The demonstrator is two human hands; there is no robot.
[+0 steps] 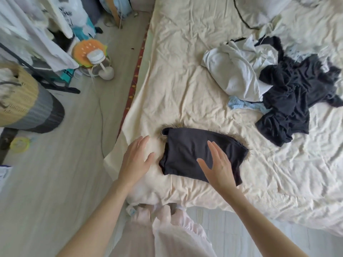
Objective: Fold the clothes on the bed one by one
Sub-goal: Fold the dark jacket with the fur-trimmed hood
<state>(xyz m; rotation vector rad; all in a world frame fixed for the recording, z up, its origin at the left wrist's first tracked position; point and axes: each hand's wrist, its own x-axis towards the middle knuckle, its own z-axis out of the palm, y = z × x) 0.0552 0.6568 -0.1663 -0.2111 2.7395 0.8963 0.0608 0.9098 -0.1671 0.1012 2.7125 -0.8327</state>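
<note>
Head view. Step in hand, by judgement: final flattening of one folded dark garment point(191, 154) near the front edge of the bed point(185, 52), toward its left side. Right hand point(217, 164) flat over the garment, fingers straight, grasping nothing (contact likely, not certain). Left hand point(136, 160) released, spread just beside the garment's left edge. Garment: compact rectangle, fur-like trim at its far edge. Next move likely: taking one item from the unfolded pile point(278, 86) toward the right edge.
</note>
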